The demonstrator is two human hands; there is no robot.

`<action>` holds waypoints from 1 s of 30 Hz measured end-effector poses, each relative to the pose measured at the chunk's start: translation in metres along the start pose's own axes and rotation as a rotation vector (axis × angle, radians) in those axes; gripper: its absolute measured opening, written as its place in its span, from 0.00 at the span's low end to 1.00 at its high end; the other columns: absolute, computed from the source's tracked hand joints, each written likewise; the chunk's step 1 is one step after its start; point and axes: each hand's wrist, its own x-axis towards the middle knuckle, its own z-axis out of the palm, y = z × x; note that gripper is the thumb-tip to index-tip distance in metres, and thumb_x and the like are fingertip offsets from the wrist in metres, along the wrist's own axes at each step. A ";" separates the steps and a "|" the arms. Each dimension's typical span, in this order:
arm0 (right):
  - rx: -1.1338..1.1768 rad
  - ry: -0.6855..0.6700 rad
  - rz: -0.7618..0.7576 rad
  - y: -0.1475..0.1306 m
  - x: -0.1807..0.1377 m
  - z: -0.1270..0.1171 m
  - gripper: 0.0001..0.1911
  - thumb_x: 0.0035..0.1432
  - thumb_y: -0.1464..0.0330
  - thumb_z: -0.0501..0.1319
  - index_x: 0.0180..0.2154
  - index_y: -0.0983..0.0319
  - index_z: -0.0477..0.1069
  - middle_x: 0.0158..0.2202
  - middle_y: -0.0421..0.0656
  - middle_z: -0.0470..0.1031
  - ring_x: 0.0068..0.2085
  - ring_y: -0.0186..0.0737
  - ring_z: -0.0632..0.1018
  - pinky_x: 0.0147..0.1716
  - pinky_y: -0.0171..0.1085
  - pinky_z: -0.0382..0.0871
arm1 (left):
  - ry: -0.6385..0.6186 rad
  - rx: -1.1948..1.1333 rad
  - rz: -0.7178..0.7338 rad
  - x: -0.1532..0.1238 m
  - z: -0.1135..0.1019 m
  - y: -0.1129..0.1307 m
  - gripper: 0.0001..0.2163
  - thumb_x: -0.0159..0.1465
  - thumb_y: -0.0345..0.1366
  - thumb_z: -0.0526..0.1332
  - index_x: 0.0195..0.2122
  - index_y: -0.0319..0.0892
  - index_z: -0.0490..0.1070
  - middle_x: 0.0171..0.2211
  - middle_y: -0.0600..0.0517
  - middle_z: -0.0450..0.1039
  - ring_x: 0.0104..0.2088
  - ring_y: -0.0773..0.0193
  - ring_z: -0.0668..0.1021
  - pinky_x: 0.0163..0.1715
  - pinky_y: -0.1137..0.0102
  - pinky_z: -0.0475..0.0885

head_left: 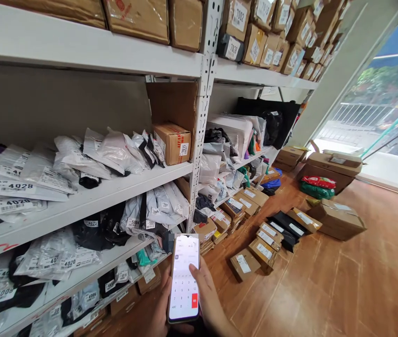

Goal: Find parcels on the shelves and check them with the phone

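Observation:
A smartphone with a lit white screen is held upright at the bottom middle of the head view. Its screen shows a number keypad with a red key at the lower right. My left hand is wrapped round the phone's left edge. On the other side, my right hand grips the right edge, its thumb lying over the upper part of the screen. The fingers behind the phone are hidden. Shelves of labelled parcels stand just beyond the phone.
White metal shelves fill the left, with bagged parcels and a carton. More boxes lie on the wooden floor. A larger carton stands farther right, near a glass front. A perforated post rises ahead.

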 end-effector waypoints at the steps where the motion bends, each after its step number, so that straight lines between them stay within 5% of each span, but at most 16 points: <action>1: 0.009 -0.033 0.003 -0.002 -0.001 -0.003 0.29 0.51 0.52 0.62 0.51 0.59 0.64 0.43 0.44 0.78 0.38 0.46 0.75 0.35 0.40 0.65 | 0.006 -0.008 -0.019 -0.001 0.001 0.002 0.51 0.51 0.64 0.61 0.68 0.52 0.34 0.55 0.43 0.72 0.44 0.48 0.79 0.21 0.69 0.74; 5: -0.035 -0.148 -0.049 -0.007 -0.002 -0.015 0.26 0.49 0.64 0.58 0.52 0.59 0.68 0.48 0.41 0.77 0.45 0.48 0.74 0.46 0.43 0.64 | 0.020 -0.080 -0.026 -0.007 0.006 0.007 0.43 0.57 0.61 0.57 0.67 0.46 0.43 0.45 0.42 0.78 0.36 0.50 0.81 0.19 0.68 0.75; 10: -0.031 -0.164 -0.038 -0.003 -0.003 -0.018 0.27 0.49 0.67 0.57 0.54 0.58 0.67 0.49 0.41 0.77 0.48 0.48 0.74 0.48 0.43 0.64 | 0.011 -0.140 -0.023 -0.005 0.004 0.004 0.40 0.57 0.59 0.58 0.67 0.50 0.47 0.49 0.44 0.76 0.37 0.51 0.81 0.16 0.69 0.74; 13: -0.013 -0.136 -0.029 0.000 -0.004 -0.011 0.27 0.48 0.65 0.62 0.52 0.57 0.66 0.45 0.42 0.78 0.39 0.46 0.75 0.41 0.42 0.66 | 0.001 -0.132 -0.034 -0.003 -0.002 0.001 0.41 0.57 0.59 0.58 0.68 0.50 0.43 0.53 0.42 0.73 0.40 0.48 0.80 0.18 0.68 0.75; 17: -0.080 -0.093 -0.066 0.001 -0.006 -0.007 0.32 0.46 0.62 0.67 0.54 0.56 0.63 0.49 0.44 0.76 0.45 0.49 0.74 0.44 0.44 0.66 | 0.002 -0.108 -0.016 -0.004 -0.004 -0.001 0.44 0.57 0.58 0.59 0.68 0.53 0.35 0.55 0.42 0.71 0.41 0.47 0.80 0.20 0.66 0.76; 22: -0.017 -0.328 -0.032 -0.011 -0.008 -0.017 0.36 0.45 0.70 0.61 0.58 0.53 0.61 0.52 0.39 0.74 0.50 0.48 0.72 0.48 0.43 0.64 | -0.013 -0.120 0.017 -0.007 -0.003 0.000 0.41 0.59 0.57 0.58 0.68 0.53 0.38 0.56 0.42 0.70 0.37 0.50 0.80 0.18 0.67 0.74; 25: -0.041 -0.362 -0.026 -0.016 -0.008 -0.020 0.36 0.44 0.70 0.59 0.58 0.53 0.62 0.53 0.39 0.74 0.51 0.49 0.72 0.49 0.44 0.63 | -0.061 -0.130 0.018 -0.009 -0.007 0.003 0.42 0.59 0.49 0.61 0.68 0.52 0.36 0.58 0.42 0.67 0.38 0.48 0.79 0.20 0.65 0.75; 30: -0.005 -0.233 0.020 -0.018 -0.011 -0.016 0.35 0.42 0.68 0.58 0.57 0.56 0.62 0.52 0.40 0.75 0.53 0.51 0.71 0.46 0.43 0.63 | -0.222 -0.120 -0.031 -0.012 -0.022 0.007 0.49 0.50 0.29 0.58 0.67 0.54 0.28 0.56 0.44 0.69 0.44 0.46 0.78 0.32 0.59 0.78</action>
